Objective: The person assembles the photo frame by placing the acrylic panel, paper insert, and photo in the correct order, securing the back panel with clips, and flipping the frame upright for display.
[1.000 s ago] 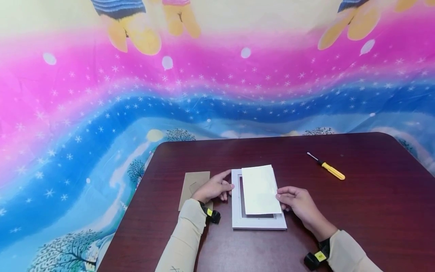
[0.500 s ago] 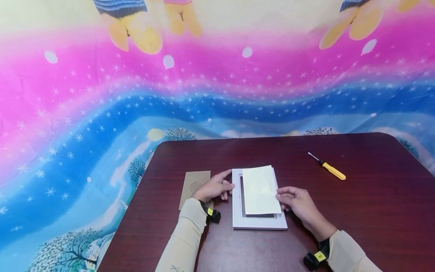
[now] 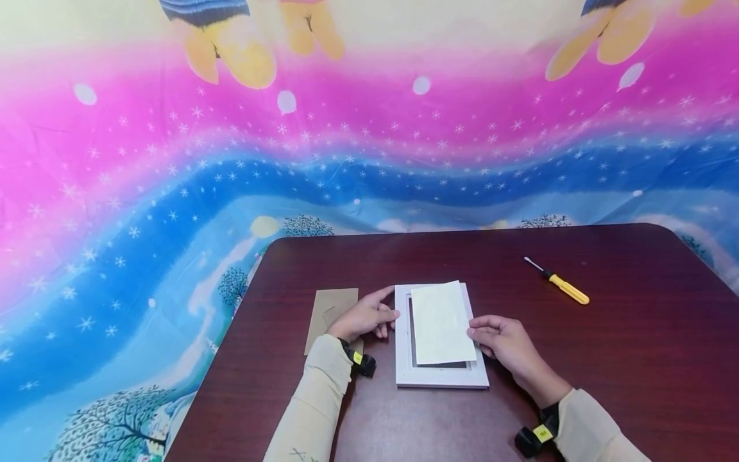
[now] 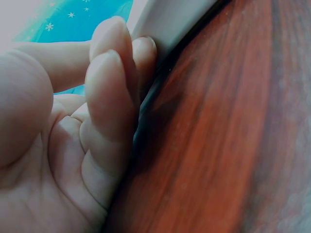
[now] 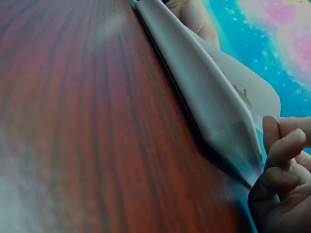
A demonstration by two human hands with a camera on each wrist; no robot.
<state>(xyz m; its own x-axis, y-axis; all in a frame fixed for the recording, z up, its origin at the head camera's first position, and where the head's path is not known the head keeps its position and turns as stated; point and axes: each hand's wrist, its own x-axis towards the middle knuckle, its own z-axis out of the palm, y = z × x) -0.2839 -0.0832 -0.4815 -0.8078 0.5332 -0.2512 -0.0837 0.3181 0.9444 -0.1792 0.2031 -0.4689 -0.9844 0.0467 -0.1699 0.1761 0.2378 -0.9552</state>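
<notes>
A white picture frame (image 3: 403, 359) lies on the table with its opening showing dark. Over it is a white sheet of paper (image 3: 443, 324), covering most of the opening, and its lower right edge is pinched by my right hand (image 3: 510, 350) between thumb and fingers. In the right wrist view the sheet (image 5: 262, 87) bows up above the frame's side (image 5: 194, 77), with brown marks on its surface. My left hand (image 3: 364, 319) holds the frame's left edge, index finger stretched toward the upper corner. The left wrist view has its fingertips against the frame's side (image 4: 170, 24).
A brown backing board (image 3: 329, 308) with a cut-out stand outline lies left of the frame, partly under the left wrist. A screwdriver (image 3: 562, 285) with a yellow handle lies at the back right of the dark red table (image 3: 635, 359). A printed cloth (image 3: 369, 128) hangs behind.
The sheet has shifted very slightly left over the frame along with the right fingertips. Both hands otherwise keep their places; the whole view drifts a little.
</notes>
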